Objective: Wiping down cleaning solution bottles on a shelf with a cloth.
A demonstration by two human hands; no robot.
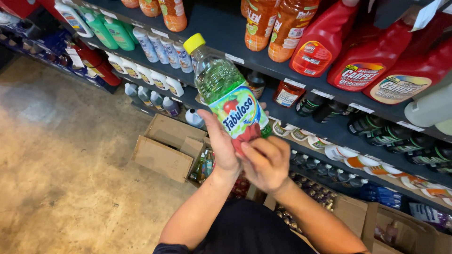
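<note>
Two hands, left hand (pixel 221 146) and right hand (pixel 264 162), grip the base of a full, green-liquid clear plastic bottle (pixel 226 91); probably weighty, smooth and slippery.

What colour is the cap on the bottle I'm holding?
Yellow; the cap tops the green bottle, clearest in the head view.

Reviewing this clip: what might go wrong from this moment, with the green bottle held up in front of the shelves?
1. Both hands, the left hand and right hand, grip only the lower end of the green bottle, which tilts; it might slip and fall.
2. A drop would likely land in the open cardboard box of bottles below.
3. Its yellow cap sits close to the shelf edge and may knock it.
</note>
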